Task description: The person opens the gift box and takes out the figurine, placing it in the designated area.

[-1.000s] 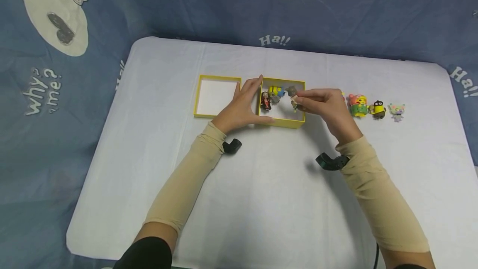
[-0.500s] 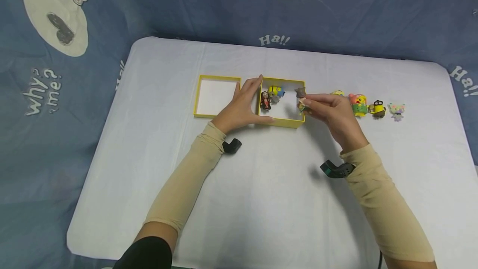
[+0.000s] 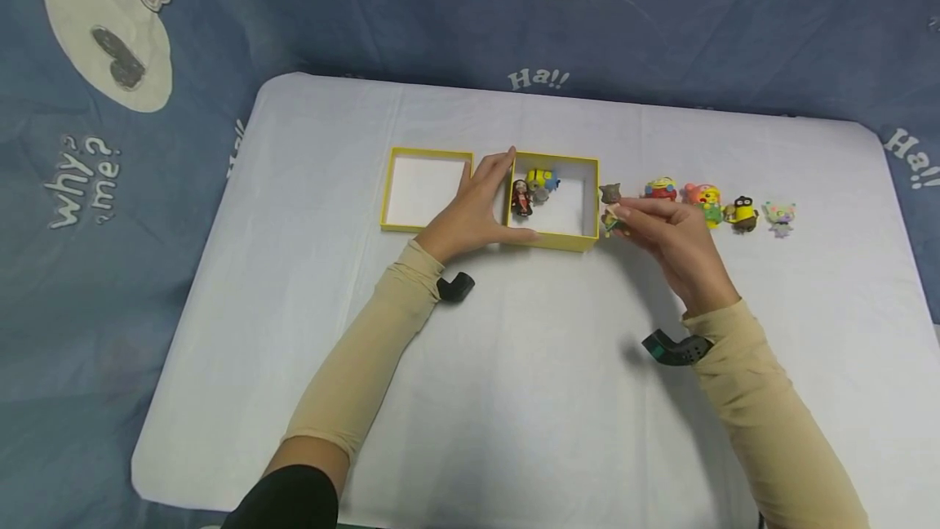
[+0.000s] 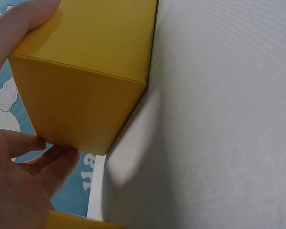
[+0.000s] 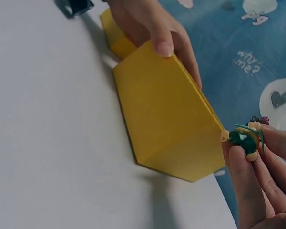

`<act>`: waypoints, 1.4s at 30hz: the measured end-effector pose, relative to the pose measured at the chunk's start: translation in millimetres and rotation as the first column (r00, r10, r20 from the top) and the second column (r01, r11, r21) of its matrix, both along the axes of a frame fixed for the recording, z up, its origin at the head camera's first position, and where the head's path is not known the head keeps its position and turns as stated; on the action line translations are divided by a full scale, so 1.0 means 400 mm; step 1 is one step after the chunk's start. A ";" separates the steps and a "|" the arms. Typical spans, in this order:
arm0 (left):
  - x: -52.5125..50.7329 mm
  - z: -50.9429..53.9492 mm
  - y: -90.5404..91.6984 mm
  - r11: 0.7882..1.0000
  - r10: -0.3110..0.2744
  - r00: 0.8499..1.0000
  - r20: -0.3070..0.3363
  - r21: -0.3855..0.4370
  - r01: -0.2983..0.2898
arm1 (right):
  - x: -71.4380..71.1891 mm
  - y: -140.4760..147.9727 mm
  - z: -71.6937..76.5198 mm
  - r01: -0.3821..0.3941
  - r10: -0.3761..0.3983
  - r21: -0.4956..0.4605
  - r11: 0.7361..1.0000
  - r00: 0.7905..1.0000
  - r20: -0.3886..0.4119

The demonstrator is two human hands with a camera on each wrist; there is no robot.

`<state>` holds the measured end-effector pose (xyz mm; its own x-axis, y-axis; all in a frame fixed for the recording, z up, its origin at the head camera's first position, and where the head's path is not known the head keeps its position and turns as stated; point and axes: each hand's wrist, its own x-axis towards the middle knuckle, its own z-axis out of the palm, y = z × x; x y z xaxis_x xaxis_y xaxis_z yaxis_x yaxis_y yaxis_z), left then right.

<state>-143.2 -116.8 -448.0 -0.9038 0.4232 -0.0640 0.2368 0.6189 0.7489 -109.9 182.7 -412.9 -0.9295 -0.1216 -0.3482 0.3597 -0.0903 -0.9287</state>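
Left hand (image 3: pixel 473 211) spread wide along the left end of the yellow box (image 3: pixel 567 242), thumb on the near wall and fingers at the far corner, gripping it on the white table (image 3: pixel 514 398), with the tray (image 3: pixel 422 188) just left. Right hand (image 3: pixel 683 247) nearly closed, pinching the green figure (image 5: pixel 244 140) between thumb and fingers just outside the box's right wall. Inside the box, the red-black figure (image 3: pixel 521 198) is beside the yellow-blue figure (image 3: pixel 543 179); right of the pinched one, the red figure (image 3: pixel 660 189), pink figure (image 3: pixel 707 201), yellow-black figure (image 3: pixel 744 215) and pale figure (image 3: pixel 781 219) are in a row.
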 end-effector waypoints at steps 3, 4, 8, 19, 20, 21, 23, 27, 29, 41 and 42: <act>0.000 -0.001 -0.001 1.000 0.001 1.000 0.000 -0.005 -0.001 | 0.007 0.009 -0.002 0.002 -0.002 -0.023 1.000 1.000 0.006; 0.000 -0.001 -0.001 1.000 0.001 1.000 0.000 -0.008 -0.001 | 0.009 0.012 -0.003 0.005 -0.005 -0.032 0.999 1.000 0.011; 0.000 -0.003 -0.001 1.000 -0.002 1.000 -0.004 -0.005 0.002 | 0.018 0.026 -0.008 0.028 -0.026 -0.039 0.999 0.999 0.035; 0.001 -0.001 0.000 1.000 -0.001 1.000 -0.004 -0.007 0.001 | 0.044 0.072 -0.022 0.107 -0.097 -0.110 0.988 0.991 0.094; 0.001 -0.001 0.000 1.000 0.000 1.000 -0.001 -0.008 0.000 | 0.048 0.076 -0.024 0.114 -0.103 -0.113 0.987 0.990 0.098; 0.001 -0.001 0.000 1.000 0.000 1.000 0.003 -0.007 0.000 | 0.051 0.080 -0.026 0.117 -0.107 -0.104 0.988 0.989 0.098; 0.001 -0.001 0.000 1.000 0.002 1.000 0.005 -0.005 -0.002 | 0.058 0.089 -0.030 0.124 -0.116 -0.077 0.989 0.988 0.099; 0.001 0.000 0.000 1.000 0.003 1.000 0.004 0.004 -0.003 | 0.068 0.105 -0.038 0.127 -0.121 -0.050 0.991 0.988 0.097; 0.001 0.000 0.000 1.000 0.002 1.000 0.000 0.004 -0.002 | 0.072 0.111 -0.041 0.130 -0.123 -0.059 0.990 0.987 0.103; 0.000 -0.002 0.000 1.000 0.002 1.000 -0.002 0.021 -0.002 | 0.099 0.140 -0.052 0.157 -0.153 -0.042 0.987 0.984 0.094; 0.001 -0.002 0.000 1.000 0.002 1.000 -0.002 0.022 -0.002 | 0.101 0.141 -0.053 0.158 -0.155 -0.030 0.987 0.984 0.089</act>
<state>-143.0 -116.8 -448.9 -0.9047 0.4228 -0.0531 0.2371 0.6029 0.7618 -69.7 239.3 -434.0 -0.9048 0.0089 -0.4256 0.4168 -0.1853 -0.8899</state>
